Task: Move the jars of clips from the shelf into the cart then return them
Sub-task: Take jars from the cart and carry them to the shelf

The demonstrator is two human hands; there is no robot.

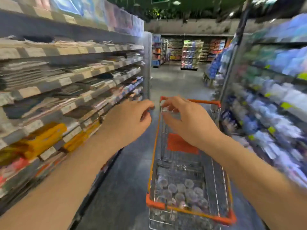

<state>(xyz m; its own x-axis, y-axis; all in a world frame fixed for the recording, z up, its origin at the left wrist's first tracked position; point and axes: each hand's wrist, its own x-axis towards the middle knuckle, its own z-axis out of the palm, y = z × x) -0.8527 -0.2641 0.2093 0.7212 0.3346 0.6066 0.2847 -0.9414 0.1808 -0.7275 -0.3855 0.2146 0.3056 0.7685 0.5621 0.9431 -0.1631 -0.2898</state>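
Several clear jars of clips (182,191) with pale lids lie clustered in the near end of the wire cart (196,211), which has an orange rim. Both my arms reach forward above the cart. My left hand (131,118) hovers just left of the cart's far end, its fingers loosely curled around nothing. Over the far rim, my right hand (186,120) has its fingers bent and spread, and it also holds nothing. The whole view is motion-blurred.
A tall shelf (66,80) of stacked paper goods and yellow packs runs along the left. On the right stands another shelf (274,100) of blue and white packs. The narrow aisle floor (174,80) leads ahead to more displays.
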